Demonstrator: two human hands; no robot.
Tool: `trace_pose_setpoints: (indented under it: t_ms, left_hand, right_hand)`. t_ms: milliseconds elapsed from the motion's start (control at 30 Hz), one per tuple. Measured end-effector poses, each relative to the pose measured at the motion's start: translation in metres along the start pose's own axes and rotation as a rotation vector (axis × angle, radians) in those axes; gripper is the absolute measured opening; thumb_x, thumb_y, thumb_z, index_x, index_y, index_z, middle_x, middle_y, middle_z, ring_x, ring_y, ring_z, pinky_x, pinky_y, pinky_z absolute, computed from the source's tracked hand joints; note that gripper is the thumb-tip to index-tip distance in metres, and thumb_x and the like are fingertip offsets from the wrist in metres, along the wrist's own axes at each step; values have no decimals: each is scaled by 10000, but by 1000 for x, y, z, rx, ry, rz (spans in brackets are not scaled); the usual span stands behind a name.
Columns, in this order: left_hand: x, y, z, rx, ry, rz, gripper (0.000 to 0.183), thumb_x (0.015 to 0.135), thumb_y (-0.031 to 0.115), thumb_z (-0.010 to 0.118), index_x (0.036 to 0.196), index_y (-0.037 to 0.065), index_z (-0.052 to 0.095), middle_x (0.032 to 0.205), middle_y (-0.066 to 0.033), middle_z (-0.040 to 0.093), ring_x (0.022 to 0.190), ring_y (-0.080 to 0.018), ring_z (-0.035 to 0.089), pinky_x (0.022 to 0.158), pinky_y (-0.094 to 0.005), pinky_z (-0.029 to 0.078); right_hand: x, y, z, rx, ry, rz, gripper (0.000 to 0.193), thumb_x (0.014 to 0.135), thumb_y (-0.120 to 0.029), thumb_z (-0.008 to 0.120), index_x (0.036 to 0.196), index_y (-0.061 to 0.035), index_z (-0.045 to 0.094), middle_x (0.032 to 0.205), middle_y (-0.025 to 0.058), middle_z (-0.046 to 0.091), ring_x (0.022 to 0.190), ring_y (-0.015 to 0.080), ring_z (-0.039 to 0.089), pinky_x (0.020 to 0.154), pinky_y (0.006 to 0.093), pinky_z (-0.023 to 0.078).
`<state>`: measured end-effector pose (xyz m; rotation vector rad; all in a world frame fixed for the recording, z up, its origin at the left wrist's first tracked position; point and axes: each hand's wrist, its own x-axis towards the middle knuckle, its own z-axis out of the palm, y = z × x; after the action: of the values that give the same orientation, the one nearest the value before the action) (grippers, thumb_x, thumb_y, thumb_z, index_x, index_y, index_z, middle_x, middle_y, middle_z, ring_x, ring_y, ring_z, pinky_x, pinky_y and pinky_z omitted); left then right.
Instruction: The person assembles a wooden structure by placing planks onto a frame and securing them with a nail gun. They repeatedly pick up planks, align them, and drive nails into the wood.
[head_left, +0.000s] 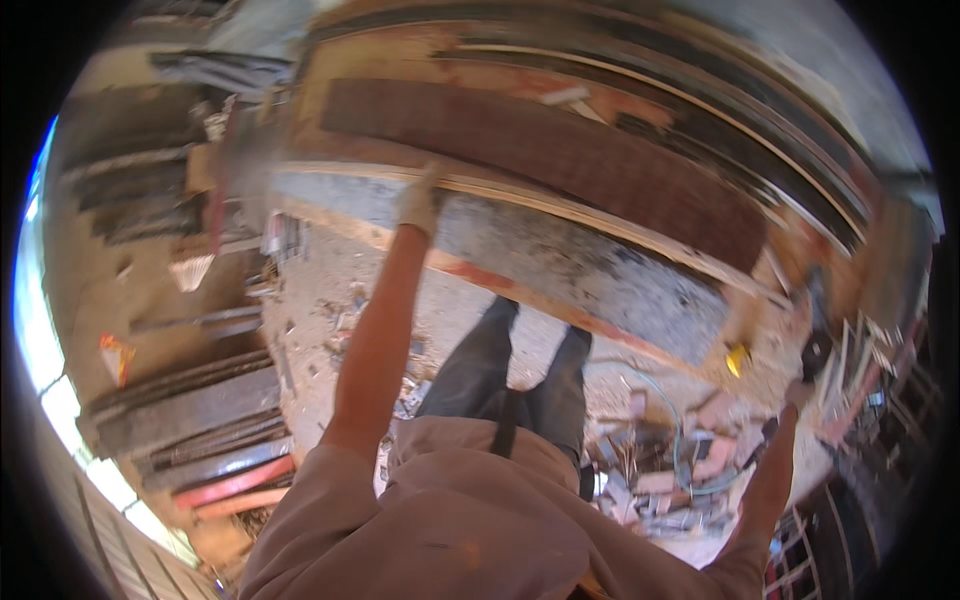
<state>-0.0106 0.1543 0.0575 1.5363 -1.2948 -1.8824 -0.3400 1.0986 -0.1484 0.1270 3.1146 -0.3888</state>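
My left hand [418, 206], in a pale glove, reaches to the light edge of a long grey-faced board [560, 255]. Its fingers curl over that edge, slightly blurred. Behind it lies a long dark brown plank [540, 150], slanting down to the right. Far out to the right, my right hand [799, 393] is closed on a dark power tool with a round part [816, 352]; the tool's exact kind is hard to make out. A small yellow object [738, 360] sits between the board's right end and this tool.
More long boards [690, 120] lie behind the brown plank. Stacked timber [200, 410] lies on the floor at left. A pale hose [678, 440] curves over scattered wood offcuts [655, 484] at lower right. Thin strips [858, 370] stand beside the right hand.
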Motion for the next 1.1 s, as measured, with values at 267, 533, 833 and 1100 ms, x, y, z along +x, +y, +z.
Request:
trace_pose_setpoints:
  t_ms: [267, 533, 833, 1100]
  left_hand:
    - [-13, 30, 54, -196, 106, -63, 319, 956, 182, 723, 1174, -14, 596, 1092, -131, 662, 983, -278, 699, 814, -426, 668]
    - [-45, 29, 26, -199, 51, -147, 225, 858, 117, 727, 1046, 6, 669, 956, -126, 675, 884, -252, 692, 739, -374, 643]
    - [-116, 7, -69, -252, -289, 72, 228, 808, 90, 749, 987, -41, 699, 862, -95, 719, 767, -184, 695, 696, -308, 565]
    - [-145, 86, -162, -449, -427, 144, 457, 784, 43, 783, 1177, -109, 608, 1040, -147, 717, 895, -195, 694, 804, -334, 565]
  right_hand:
    - [-35, -67, 21, 344, -19, 451, 474, 831, -279, 743, 1148, 45, 605, 1109, 220, 695, 1016, 388, 686, 892, 479, 546]
    - [-69, -237, -102, 1453, -551, 1082, 733, 810, -494, 809, 1330, -40, 563, 1419, 197, 549, 1256, 356, 574, 962, 479, 522]
    - [-180, -319, -143, 851, -130, -149, 526, 904, -331, 730, 1350, -72, 627, 1371, 138, 626, 1269, 303, 584, 1080, 501, 482]
    - [-248, -449, -209, 1588, 13, 524, 573, 907, -328, 671, 1428, -111, 570, 1476, 134, 551, 1376, 319, 506, 1128, 515, 448]
